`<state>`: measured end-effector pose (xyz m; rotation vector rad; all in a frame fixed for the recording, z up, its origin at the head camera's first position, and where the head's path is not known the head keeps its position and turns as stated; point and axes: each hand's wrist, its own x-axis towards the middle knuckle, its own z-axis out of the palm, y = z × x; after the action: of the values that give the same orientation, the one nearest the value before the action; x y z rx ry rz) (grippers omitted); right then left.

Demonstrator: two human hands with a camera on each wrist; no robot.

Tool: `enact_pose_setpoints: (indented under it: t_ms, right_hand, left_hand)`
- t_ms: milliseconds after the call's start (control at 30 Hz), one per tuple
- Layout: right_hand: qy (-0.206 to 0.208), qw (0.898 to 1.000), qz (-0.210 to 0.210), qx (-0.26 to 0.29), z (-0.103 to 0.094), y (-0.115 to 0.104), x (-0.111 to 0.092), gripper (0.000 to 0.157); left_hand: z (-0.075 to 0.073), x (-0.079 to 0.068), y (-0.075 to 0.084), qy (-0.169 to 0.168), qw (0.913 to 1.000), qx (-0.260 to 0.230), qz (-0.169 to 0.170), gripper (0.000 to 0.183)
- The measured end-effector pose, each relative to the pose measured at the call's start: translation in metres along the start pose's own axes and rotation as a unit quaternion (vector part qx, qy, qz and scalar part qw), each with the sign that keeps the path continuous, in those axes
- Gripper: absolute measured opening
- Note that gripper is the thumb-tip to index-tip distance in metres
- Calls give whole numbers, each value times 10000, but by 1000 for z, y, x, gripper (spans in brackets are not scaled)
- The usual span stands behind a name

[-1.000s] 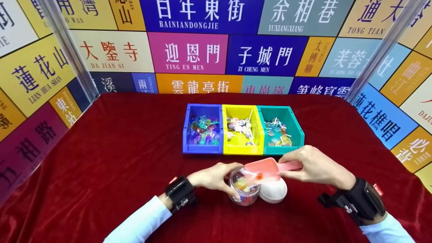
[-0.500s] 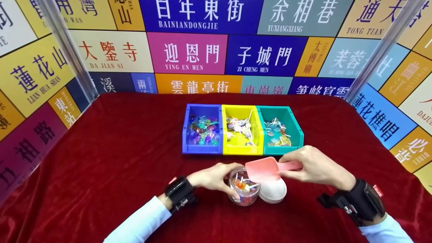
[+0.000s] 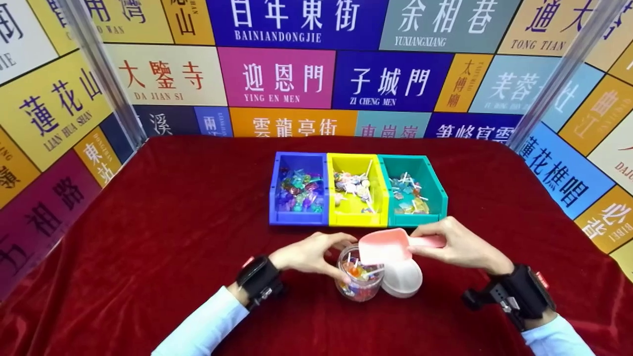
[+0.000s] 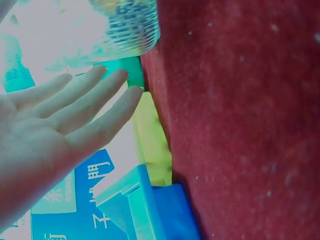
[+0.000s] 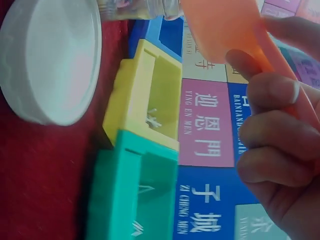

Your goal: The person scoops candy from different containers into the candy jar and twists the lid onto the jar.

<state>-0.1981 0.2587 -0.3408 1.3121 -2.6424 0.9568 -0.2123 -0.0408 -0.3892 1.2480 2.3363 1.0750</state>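
Note:
A clear jar stands on the red cloth with wrapped candies and lollipops inside. My left hand is at its left side; in the left wrist view its fingers are straight and apart from the jar. My right hand grips a pink scoop by its handle, the blade over the jar's right rim. No candy shows on the blade. In the right wrist view, curled fingers wrap the scoop handle. A white lid lies on the cloth against the jar's right side, partly under the scoop.
Behind the jar, three joined bins stand in a row: blue, yellow and green, each with candies or lollipops inside. Red cloth covers the table. A wall of colored name panels rises behind.
Candies on the scoop have dropped into the jar. The scoop now tilts empty over the rim. My left hand's fingers have loosened and come away from the jar.

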Motion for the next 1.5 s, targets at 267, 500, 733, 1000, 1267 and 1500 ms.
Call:
enact_pose_setpoints:
  t_ms: [267, 500, 733, 1000, 1267, 1500]
  right_hand:
    - [101, 9890, 892, 1173, 5, 6, 2, 10]
    - [1032, 9768, 1510, 1113, 1, -13, 23, 13]
    - [1319, 9674, 2082, 575, 5, 6, 42, 26]
    - [910, 9621, 2488, -654, 10, 12, 74, 31]
    - [208, 9488, 2932, -1159, 19, 10, 99, 25]
    - [-134, 9393, 3230, -1151, 22, 9, 113, 32]
  left_hand:
    - [-7, 0, -7, 1557, 9874, -68, 287, 42]
    - [-25, -3, -17, 3209, 9442, 704, 224, 28]
    - [-42, -11, -36, 4573, 8781, 1349, -392, 25]
    - [-50, -18, -51, 4860, 8577, 1130, -1237, 43]
    - [-55, -21, -60, 4476, 8694, 954, -1862, 51]
    - [-56, -19, -66, 4030, 8878, 685, -2114, 50]
